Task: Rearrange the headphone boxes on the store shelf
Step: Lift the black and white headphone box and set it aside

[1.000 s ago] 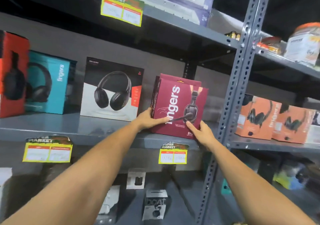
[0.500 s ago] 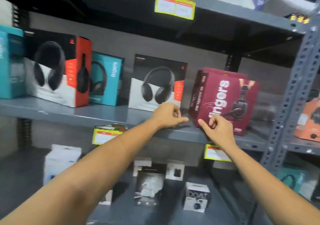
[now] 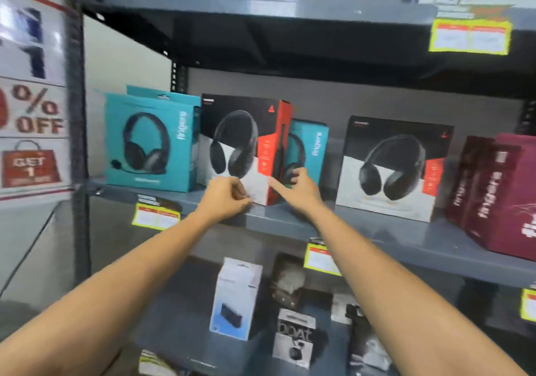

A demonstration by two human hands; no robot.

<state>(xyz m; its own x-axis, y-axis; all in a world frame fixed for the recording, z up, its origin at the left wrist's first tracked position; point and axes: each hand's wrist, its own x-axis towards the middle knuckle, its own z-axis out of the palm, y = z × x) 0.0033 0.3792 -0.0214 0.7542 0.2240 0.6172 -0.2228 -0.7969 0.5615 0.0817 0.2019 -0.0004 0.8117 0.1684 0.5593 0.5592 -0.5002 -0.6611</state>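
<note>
At black-and-red box (image 3: 246, 146), both hands now.

The premises were a retail shop: grey metal shelf (image 3: 362, 230) stocked with boxed headphones (image 3: 388, 170), yellow price tags (image 3: 470, 38), and a discount poster (image 3: 32, 109).

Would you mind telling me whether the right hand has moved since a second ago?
Yes. The right hand has left the maroon box and gone leftward along the shelf to the angled black, white and red box.
</note>
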